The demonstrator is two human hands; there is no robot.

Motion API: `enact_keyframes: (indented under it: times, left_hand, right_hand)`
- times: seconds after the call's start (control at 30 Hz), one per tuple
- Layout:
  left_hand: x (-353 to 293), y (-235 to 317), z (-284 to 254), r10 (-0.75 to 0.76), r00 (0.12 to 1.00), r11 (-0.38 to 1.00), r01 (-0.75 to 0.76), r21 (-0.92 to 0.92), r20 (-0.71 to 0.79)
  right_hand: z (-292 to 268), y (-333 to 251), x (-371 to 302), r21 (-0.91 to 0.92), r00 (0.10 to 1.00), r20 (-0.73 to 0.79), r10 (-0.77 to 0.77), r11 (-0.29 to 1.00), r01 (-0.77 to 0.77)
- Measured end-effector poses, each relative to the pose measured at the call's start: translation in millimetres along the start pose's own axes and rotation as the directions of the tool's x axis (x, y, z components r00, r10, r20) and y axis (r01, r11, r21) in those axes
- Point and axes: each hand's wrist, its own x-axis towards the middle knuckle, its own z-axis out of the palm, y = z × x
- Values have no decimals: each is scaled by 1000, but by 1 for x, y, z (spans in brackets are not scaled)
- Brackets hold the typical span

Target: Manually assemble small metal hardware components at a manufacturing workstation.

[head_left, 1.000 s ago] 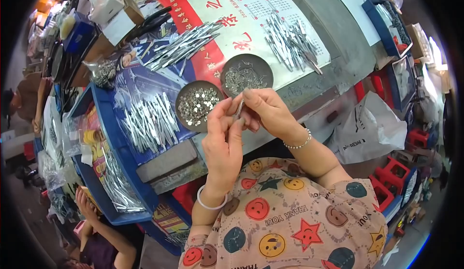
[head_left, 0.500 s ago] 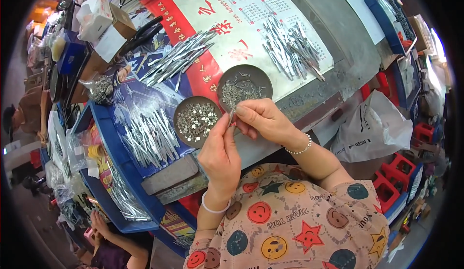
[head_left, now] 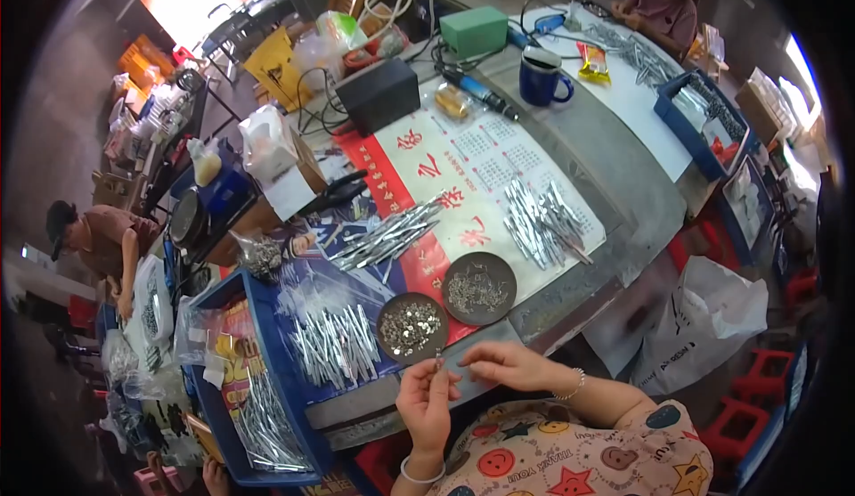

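At the near table edge my left hand is closed, thumb and forefinger pinching a small metal piece that is mostly hidden by the fingertips. Just to its right is my right hand, fingers loosely stretched toward the left one, with nothing visible in them. Beyond my hands stand two round dark dishes: the left dish holds small shiny discs, and the right dish holds thin little metal pins. Flat silver metal strips lie in a left pile, a middle pile and a right pile.
A blue tray with more strips stands at the left. Farther back are a black box, a green box, a blue mug and a pen-shaped tool. A white bag hangs at the right. Other people sit farther off.
The view has tilted up, showing more of the far table. My hands, together at a small metal piece before, have come apart; the right has let go and moved off to the right.
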Motion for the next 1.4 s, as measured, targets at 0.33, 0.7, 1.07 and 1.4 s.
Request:
enact_keyframes:
  times: [0.33, 0.7, 1.07, 1.4]
  left_hand:
    - [23, -4, -19, 729, 684, 516, -572, 637, 24]
    - [-15, -2, -33, 617, 787, 653, -506, 563, -8]
    - [-17, -24, 7, 379, 915, 908, -396, 136, 136]
    - [-11, -6, -46, 139, 983, 981, -121, 152, -116]
  right_hand:
    - [59, -18, -12, 95, 907, 421, 26, 993, -73]
    - [21, -27, -30, -168, 923, 324, 205, 973, -157]
    - [-189, 219, -140, -690, 894, -448, 26, 626, -364]
    - [-60, 60, -77, -702, 997, -55, 59, 707, -81]
